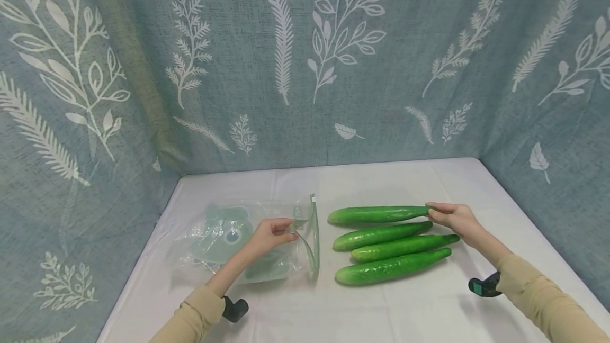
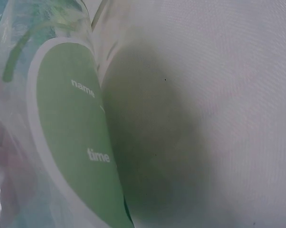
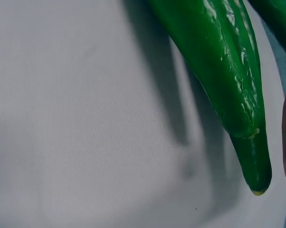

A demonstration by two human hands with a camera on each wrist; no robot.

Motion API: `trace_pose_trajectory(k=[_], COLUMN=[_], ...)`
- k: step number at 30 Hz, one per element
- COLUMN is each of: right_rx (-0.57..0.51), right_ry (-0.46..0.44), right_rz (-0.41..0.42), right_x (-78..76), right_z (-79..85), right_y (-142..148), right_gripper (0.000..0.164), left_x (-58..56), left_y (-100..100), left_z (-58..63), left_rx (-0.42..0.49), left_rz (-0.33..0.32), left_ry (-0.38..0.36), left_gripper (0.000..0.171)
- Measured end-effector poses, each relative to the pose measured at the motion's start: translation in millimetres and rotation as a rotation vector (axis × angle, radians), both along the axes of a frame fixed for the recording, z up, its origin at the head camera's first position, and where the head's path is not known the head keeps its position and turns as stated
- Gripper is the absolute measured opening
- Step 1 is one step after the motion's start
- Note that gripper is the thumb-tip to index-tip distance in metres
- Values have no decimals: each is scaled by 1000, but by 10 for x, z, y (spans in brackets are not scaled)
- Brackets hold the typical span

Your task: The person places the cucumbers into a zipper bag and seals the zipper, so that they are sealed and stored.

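Lying crosswise at the far side of the row, the farthest cucumber points its pale, rounded end toward the bag and its thin end to the right. The right hand pinches that thin end between thumb and fingers; whether it is raised off the surface I cannot tell. Just nearer the person, three other cucumbers lie side by side, pointing roughly the same way. To their left, well within reach, the clear zip bag lies flat, its mouth facing them. The left hand grips one edge of that mouth, drawing it away from the other so that a gap shows. Print on the bag reads "name" and "time" in the left wrist view. The step in hand appears to be taking hold of a cucumber beside the opened bag; the next move calls for lifting it clear and lining its pale end up with the gap. Beneath everything is the white-covered bench, with a leaf-patterned curtain behind.
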State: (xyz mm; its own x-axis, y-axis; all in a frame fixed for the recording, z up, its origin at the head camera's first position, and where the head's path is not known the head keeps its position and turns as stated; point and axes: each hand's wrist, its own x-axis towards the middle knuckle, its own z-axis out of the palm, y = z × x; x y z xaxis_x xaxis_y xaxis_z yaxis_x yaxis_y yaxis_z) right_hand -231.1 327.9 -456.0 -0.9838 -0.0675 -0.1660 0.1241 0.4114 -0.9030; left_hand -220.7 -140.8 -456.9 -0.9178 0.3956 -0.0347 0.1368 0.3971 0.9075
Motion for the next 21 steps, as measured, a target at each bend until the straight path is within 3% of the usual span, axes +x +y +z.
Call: trace_pose_trajectory(k=[14,21], right_rx=[-246,-220], right_ry=[-41,-59], right_rz=[-47,-34], right_x=[50,85], right_z=[64,49], right_y=[-75,-140], right_gripper=[59,66], left_x=[-10,-13], left_y=[23,24], left_z=[0,2], left_rx=[8,14], left_rz=[14,24], left_ry=[15,13], left_gripper=[43,44])
